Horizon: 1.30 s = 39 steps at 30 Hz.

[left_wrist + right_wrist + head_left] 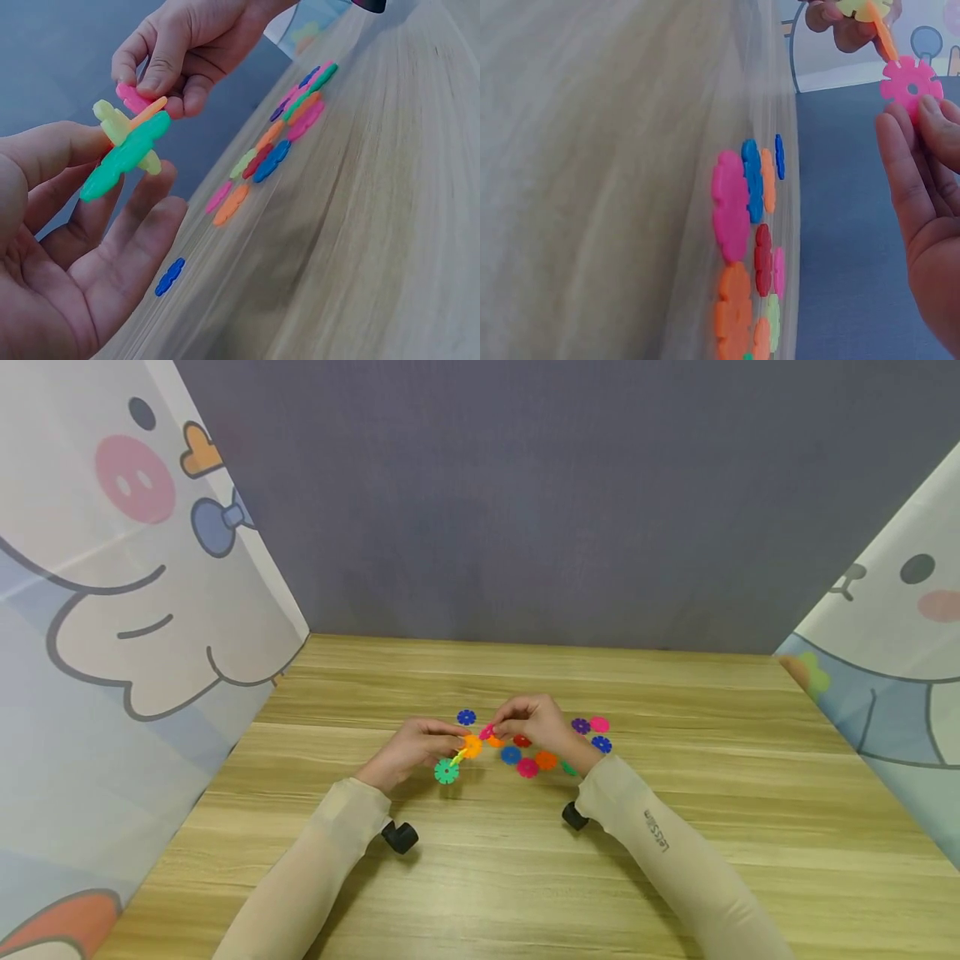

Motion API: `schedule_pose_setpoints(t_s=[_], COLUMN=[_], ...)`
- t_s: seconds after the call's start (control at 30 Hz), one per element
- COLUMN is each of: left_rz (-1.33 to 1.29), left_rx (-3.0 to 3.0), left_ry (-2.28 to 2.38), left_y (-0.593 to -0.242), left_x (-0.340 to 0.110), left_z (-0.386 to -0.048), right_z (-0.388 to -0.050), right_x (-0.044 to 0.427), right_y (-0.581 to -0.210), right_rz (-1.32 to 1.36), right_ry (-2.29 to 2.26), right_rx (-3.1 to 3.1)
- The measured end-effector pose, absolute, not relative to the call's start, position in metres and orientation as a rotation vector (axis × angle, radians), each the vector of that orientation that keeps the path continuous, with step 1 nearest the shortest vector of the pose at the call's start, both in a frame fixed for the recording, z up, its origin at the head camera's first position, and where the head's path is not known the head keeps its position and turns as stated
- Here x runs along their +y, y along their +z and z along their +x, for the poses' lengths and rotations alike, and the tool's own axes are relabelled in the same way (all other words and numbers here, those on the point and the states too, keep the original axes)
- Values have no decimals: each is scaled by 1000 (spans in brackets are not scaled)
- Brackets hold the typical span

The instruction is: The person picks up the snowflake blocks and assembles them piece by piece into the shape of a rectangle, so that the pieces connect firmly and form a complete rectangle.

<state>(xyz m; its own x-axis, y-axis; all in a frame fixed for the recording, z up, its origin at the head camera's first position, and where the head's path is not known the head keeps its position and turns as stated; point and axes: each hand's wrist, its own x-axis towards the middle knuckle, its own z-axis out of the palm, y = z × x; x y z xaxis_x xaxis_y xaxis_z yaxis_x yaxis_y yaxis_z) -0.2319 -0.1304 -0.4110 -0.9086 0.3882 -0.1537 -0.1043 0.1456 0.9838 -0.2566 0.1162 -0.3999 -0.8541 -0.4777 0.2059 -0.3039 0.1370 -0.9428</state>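
Joined green, yellow and orange notched plastic discs (126, 157): raised above wood-grain counter (487, 877).
Left hand (420, 747): fingers pinching joined discs.
Right hand (534, 723): fingers pinching pink notched plastic disc (898, 79), at the orange disc's edge.
Loose multicoloured discs (531, 770): flat on counter.

Green disc (127, 155), yellow disc (112, 121) and orange disc (472, 746) interlocked aloft, notched pink disc (909, 78) at the orange edge

Left hand (79, 255) holding three joined together: green disc (127, 156), pale yellow disc (109, 116), orange disc (150, 111)! Right hand (191, 52) pinches a pink disc (132, 98), right up beside the orange. Down on the bench (360, 225), a blue disc (170, 277) lies apart from a bright cluster of discs (271, 162).
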Motion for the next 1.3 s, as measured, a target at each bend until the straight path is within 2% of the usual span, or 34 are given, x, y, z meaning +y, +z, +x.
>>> schedule_pose_setpoints(t_s=[0.4,0.7,1.3], left_rz=[267,188,296], left_rx=[2001,1944,1926], left_ry=[1929,2062,2084], left_y=[-416,-417,-416], left_x=[-121,-113,-116], left_z=[-234,-231,-228], right_z=[-250,-243,-238], right_x=[119,117,119], right_y=[-402,-406,-409], right_rz=[-735,-799,-793], right_ry=[-1759,-1733,-1777], right_rx=[2254,2384,2399])
